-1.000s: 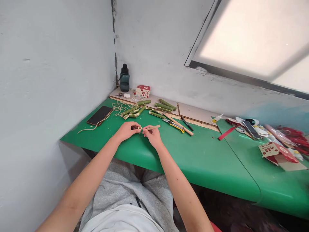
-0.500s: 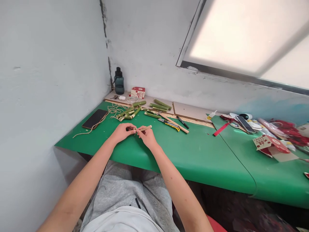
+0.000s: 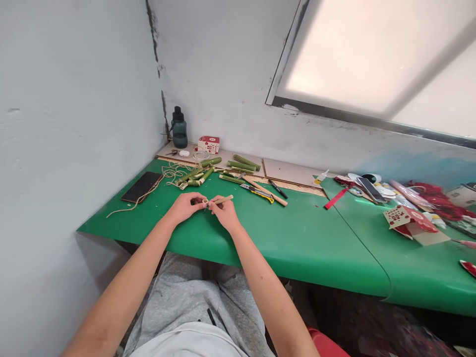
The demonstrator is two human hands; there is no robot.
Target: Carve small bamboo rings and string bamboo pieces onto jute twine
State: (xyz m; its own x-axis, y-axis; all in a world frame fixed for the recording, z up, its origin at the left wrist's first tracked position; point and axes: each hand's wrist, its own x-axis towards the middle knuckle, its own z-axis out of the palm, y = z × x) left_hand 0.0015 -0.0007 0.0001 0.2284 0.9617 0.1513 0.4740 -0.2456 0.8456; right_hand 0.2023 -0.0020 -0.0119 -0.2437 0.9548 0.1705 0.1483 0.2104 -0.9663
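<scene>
Between the thumb and fingers of my left hand (image 3: 185,207) is a short bamboo piece (image 3: 205,201), its round hollow end facing up. My right hand (image 3: 224,214) grips a slim tool with a pale wooden handle (image 3: 225,199); the handle sticks out to the right, and its working tip is at the bamboo, too small to make out. Both hands meet low over the green table mat (image 3: 297,238). Beyond them lie several cut green bamboo pieces (image 3: 206,174), a yellow utility knife (image 3: 262,193) and a wooden stick (image 3: 273,192).
A phone (image 3: 142,187) and loose cord (image 3: 128,210) lie at left. A water bottle (image 3: 179,130) and red-and-white box (image 3: 208,144) stand by the wall. Right of the black marker (image 3: 277,189) are a glue bottle (image 3: 321,177), red ribbon (image 3: 335,198) and an opened box (image 3: 414,224).
The view has shifted slightly, so the scene sits a little further left. Both hands stay together at the bamboo piece, with only slight finger movement.
</scene>
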